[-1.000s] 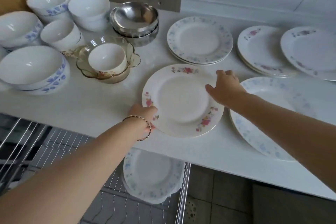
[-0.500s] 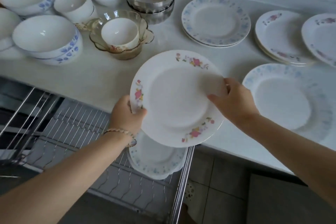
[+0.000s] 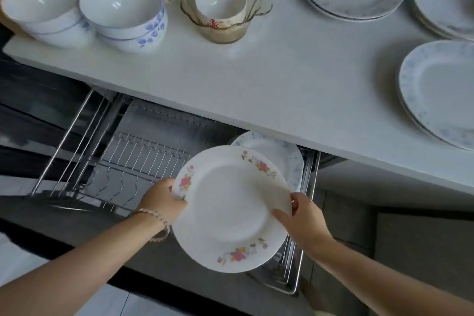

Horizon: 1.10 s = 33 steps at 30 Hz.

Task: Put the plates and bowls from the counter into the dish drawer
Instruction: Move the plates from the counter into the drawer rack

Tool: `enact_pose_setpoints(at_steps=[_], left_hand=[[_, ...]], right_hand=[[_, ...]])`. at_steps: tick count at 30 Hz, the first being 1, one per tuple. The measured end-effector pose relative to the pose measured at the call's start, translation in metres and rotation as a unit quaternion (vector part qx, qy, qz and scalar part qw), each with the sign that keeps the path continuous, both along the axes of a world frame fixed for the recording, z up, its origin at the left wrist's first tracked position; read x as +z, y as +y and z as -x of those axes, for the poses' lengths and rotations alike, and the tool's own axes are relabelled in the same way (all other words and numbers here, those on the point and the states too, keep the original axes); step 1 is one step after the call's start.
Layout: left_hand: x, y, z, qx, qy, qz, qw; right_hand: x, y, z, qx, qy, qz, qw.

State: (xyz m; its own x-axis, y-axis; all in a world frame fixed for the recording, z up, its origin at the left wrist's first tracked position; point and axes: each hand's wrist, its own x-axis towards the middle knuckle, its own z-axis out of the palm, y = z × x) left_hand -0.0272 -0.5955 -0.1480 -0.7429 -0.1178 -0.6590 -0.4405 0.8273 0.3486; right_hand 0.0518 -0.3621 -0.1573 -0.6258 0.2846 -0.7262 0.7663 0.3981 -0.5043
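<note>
1. Head view: I hold one white plate (image 3: 230, 209) with three pink flower sprays, tilted over the open dish drawer (image 3: 143, 162).
2. My left hand (image 3: 164, 199) pinches its left rim; my right hand (image 3: 301, 217) grips its right edge.
3. One blue-patterned plate (image 3: 287, 155) lies in the drawer behind it.
4. The tabletop (image 3: 269, 80) carries three plate stacks, several bowls.

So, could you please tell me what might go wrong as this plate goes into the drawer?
The pink-flowered plate is held only at its rim by the left hand and right hand, so it could slip. It hangs just over the blue-patterned plate in the dish drawer; lowered carelessly, the two could knock and chip.
</note>
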Motion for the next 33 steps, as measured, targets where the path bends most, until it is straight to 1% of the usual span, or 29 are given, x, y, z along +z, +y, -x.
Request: enact_pose_setpoints(at_steps=[2, 4, 7, 10, 15, 17, 21, 25, 30, 31, 33], left_hand=[[-0.030, 0.006, 0.004, -0.012, -0.026, 0.018, 0.999], [-0.059, 0.020, 0.008, -0.015, -0.046, 0.036, 0.998], [-0.097, 0.048, 0.018, -0.003, -0.055, 0.054, 0.997], [-0.126, 0.072, 0.033, 0.014, -0.058, 0.066, 0.996], [-0.159, 0.089, 0.058, 0.036, -0.038, 0.097, 0.994], [-0.167, 0.093, 0.064, 0.030, -0.040, 0.095, 0.994], [-0.177, 0.104, 0.070, 0.011, -0.047, 0.080, 0.996], [-0.180, 0.110, 0.069, 0.033, -0.038, 0.043, 0.998], [-0.170, 0.103, 0.057, 0.063, -0.056, -0.076, 0.994], [-0.169, 0.101, 0.054, 0.078, -0.064, -0.105, 0.989], [-0.172, 0.096, 0.052, 0.142, -0.091, -0.154, 0.974]], right_hand=[[-0.028, -0.003, 0.002, -0.036, -0.048, -0.002, 0.998], [-0.053, 0.002, 0.007, -0.098, -0.082, 0.007, 0.992], [-0.083, 0.014, 0.018, -0.176, -0.106, 0.016, 0.979], [-0.108, 0.024, 0.032, -0.206, -0.085, 0.007, 0.975], [-0.138, 0.025, 0.059, -0.193, -0.045, -0.010, 0.980], [-0.147, 0.027, 0.066, -0.198, -0.031, -0.025, 0.979], [-0.155, 0.034, 0.072, -0.245, -0.005, -0.061, 0.968], [-0.154, 0.033, 0.072, -0.279, 0.029, -0.063, 0.958], [-0.157, 0.028, 0.063, -0.285, 0.052, -0.065, 0.955], [-0.158, 0.028, 0.062, -0.281, 0.053, -0.069, 0.956], [-0.159, 0.026, 0.061, -0.281, 0.058, -0.073, 0.955]])
